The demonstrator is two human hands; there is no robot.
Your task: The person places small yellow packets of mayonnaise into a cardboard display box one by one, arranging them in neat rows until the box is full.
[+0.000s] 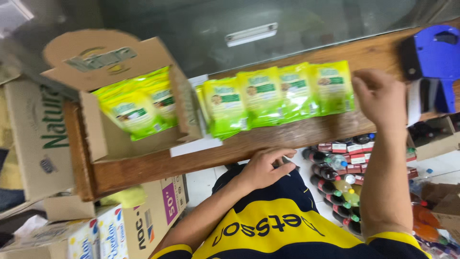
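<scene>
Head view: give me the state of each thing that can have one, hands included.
Cardboard box: open, flap up, green packets inside.
Green packets: overlapping row lying flat on the wooden counter.
Left hand: at the counter edge, fingers curled; whether it holds something cannot be told.
Right hand: raised over the row's end, loosely curled, empty.
Blue hand tool: resting on the counter, untouched.
Bottles: capped, below the counter.

A wooden counter (143, 168) fronts a glass pane (191, 29) above white floor tiles (201, 184).
</scene>
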